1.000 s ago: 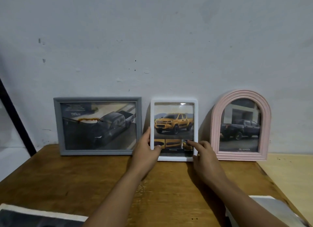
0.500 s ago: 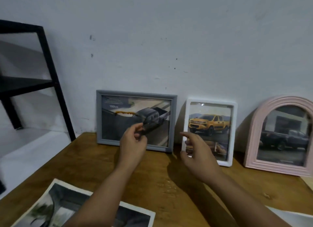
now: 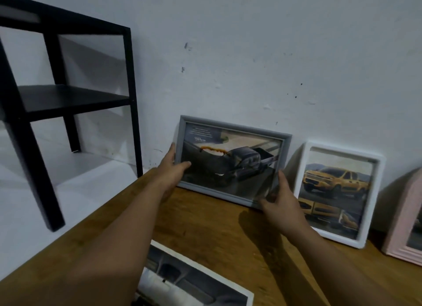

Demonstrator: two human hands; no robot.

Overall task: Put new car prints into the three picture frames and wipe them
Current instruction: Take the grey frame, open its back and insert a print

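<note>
Hands at both short ends of the grey landscape frame (image 3: 233,161), which leans against the wall (image 3: 251,54) at the back of the wooden tabletop (image 3: 205,232). Left hand (image 3: 170,169) clasps the left edge, thumb on the glass; right hand (image 3: 279,205) pinches the lower right corner. Advisable technique: lift evenly, clear of the neighbouring white frame (image 3: 338,193), keeping fingers off the glass. A loose print (image 3: 194,280) lies near the front edge.

pink frame (image 3: 404,232) cut off at right edge, loose print (image 3: 189,283) cropped at bottom, grey frame's (image 3: 233,127) caption text unreadable
</note>
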